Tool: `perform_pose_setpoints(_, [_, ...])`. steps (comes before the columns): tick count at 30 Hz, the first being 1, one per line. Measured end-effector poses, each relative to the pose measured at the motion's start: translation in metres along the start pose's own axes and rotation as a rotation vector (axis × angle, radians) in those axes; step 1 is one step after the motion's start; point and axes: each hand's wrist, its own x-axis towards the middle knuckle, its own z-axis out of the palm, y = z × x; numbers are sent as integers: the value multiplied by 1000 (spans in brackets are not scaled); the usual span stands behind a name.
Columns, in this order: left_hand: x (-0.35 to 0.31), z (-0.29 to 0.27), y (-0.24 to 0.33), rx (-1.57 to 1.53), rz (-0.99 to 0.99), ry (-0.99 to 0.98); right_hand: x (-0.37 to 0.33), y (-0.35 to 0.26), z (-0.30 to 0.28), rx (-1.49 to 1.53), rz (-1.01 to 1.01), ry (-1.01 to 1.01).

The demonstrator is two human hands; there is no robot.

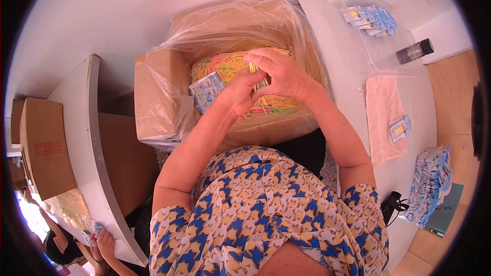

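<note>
Box [153, 89] stands open directly in front of the torso [271, 189]; I judge that this placement lets both hands reach in from above. A clear liner [245, 15] drapes over its walls, presumably to contain the loose sticks [215, 65] heaped inside. A packet [206, 92] lies at a slant on the sticks, left of the hands and apparently within easy reach.

Finger state: I have the left hand [238, 92] and the right hand [284, 77] together above the heap, grasping one bunch [253, 67] of sticks between them. I read the two-sided hold as a means of preventing the thin pieces from slipping apart. The fingers partly cover the bunch, so I cannot tell how firmly each one presses.

Bunch position: between the fingers of both hands, over the box interior, with the loose sticks beneath.

On the worktop [345, 79] to the right, a cloth [381, 105] carries a second packet [400, 128], and a tub [364, 53] holds more packets [376, 20]. Both sit apart from the box, probably to separate packets from loose sticks.
</note>
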Motion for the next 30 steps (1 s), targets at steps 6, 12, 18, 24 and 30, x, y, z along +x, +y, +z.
perform_pose_setpoints(6, [5, -11, -5, 364, 103, -41, -5, -6, -10, 98, 16, 340])
perform_pose_setpoints(12, [16, -10, -14, 811, 182, -37, 0, -9, 27, -85, 131, 445])
perform_pose_setpoints(18, [17, -82, 37, 1848, 275, -7, -42, 29, 22, 55, 454, 379])
perform_pose_setpoints(24, [33, -131, 6, 2505, 133, 394, -55, 23, 38, -284, 353, -117])
perform_pose_setpoints(30, [39, -151, 9, 2512, -135, 418, -53, 26, 39, -288, 328, -14])
